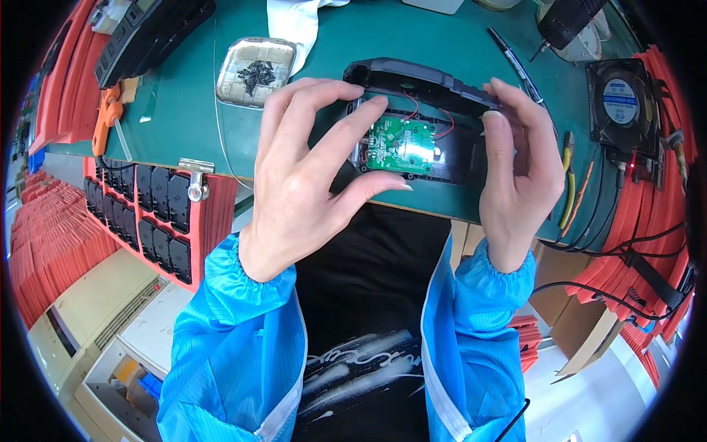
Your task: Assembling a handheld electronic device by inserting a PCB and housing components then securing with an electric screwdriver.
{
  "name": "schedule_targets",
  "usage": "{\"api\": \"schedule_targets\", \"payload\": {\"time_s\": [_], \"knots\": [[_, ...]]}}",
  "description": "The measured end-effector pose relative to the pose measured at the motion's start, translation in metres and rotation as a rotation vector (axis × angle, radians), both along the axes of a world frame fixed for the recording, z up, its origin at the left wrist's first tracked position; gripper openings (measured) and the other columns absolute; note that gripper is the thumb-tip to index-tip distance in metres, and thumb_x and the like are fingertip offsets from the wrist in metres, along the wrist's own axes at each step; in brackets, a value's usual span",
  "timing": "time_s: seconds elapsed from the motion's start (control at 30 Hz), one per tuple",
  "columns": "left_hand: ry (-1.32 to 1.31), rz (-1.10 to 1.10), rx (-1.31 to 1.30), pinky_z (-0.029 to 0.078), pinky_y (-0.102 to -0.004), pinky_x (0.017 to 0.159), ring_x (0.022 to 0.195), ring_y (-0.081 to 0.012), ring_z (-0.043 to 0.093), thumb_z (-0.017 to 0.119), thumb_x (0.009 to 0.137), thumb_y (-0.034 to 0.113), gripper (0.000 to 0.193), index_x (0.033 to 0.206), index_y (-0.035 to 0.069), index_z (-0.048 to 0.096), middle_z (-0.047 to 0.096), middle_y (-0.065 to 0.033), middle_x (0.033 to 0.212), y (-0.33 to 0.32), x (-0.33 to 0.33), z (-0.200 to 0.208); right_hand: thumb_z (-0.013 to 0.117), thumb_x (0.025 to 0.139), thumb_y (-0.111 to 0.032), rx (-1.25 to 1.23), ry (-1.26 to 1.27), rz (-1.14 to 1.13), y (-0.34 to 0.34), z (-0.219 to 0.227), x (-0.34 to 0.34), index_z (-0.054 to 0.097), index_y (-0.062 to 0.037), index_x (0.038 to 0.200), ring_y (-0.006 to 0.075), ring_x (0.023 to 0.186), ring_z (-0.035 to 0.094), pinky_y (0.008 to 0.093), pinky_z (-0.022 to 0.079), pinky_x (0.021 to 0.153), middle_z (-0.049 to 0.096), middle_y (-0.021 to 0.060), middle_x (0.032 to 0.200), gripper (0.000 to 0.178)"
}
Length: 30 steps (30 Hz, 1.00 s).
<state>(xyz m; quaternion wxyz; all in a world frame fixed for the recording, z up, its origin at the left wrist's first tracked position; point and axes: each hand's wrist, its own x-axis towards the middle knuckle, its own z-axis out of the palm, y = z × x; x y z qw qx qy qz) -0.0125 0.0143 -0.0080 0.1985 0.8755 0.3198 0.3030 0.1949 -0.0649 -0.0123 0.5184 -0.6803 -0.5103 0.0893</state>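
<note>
A curved black plastic cover (412,74) is pinched by the right hand (523,162) and touched at 9 o'clock by the splayed left hand (300,173); a flat circuit board (400,147) is exposed at 6 o'clock.

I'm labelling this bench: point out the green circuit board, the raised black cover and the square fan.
Green circuit board (402,146): head view, middle of its face.
Raised black cover (411,74): head view, along its long side.
Square fan (620,102): head view, blue centre label.
</note>
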Motion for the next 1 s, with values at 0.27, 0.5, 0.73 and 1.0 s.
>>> {"api": "schedule_targets", "payload": {"time_s": [0.27,0.5,0.73,1.0], "knots": [[-0.032,0.008,0.068,0.051,-0.0462,0.096,0.116,-0.0347,0.057,0.091,0.067,0.022,0.058,0.118,0.000,0.074,0.063,-0.0126,0.122,0.000,-0.010,-0.002,0.058,0.106,-0.012,0.089,0.039,-0.107,0.004,0.019,0.013,0.065,0.0029,0.130,0.0187,0.108,0.069,0.0281,0.054,0.094,0.072,0.0153,0.121,0.029],[-0.065,0.007,0.091,0.052,-0.0459,0.095,0.115,-0.0349,0.057,0.091,0.066,0.021,0.058,0.118,0.000,0.074,0.063,-0.0123,0.120,-0.002,-0.007,-0.006,0.077,0.095,-0.025,0.243,-0.236,-0.268,0.087,0.064,0.118,0.061,0.0075,0.131,0.0197,0.099,0.071,0.0281,0.055,0.087,0.074,0.0172,0.110,0.051],[-0.098,0.029,0.057,0.053,-0.0448,0.094,0.115,-0.0343,0.057,0.091,0.066,0.020,0.058,0.117,0.000,0.074,0.063,-0.0118,0.120,-0.003,-0.012,-0.009,0.075,0.095,-0.022,0.511,-0.197,-0.233,0.135,0.051,0.096,0.063,0.0055,0.111,0.0170,0.073,0.067,0.0307,0.055,0.071,0.069,0.0084,0.084,0.034],[-0.174,0.028,-0.089,0.052,-0.0444,0.095,0.116,-0.0344,0.056,0.091,0.064,0.019,0.061,0.121,0.004,0.073,0.061,-0.0097,0.121,-0.004,-0.009,-0.007,0.069,0.100,-0.039,0.687,0.187,0.099,0.069,0.097,0.053,0.061,-0.0040,0.109,0.0178,0.079,0.062,0.0359,0.054,0.074,0.064,0.0101,0.090,0.037]]}}
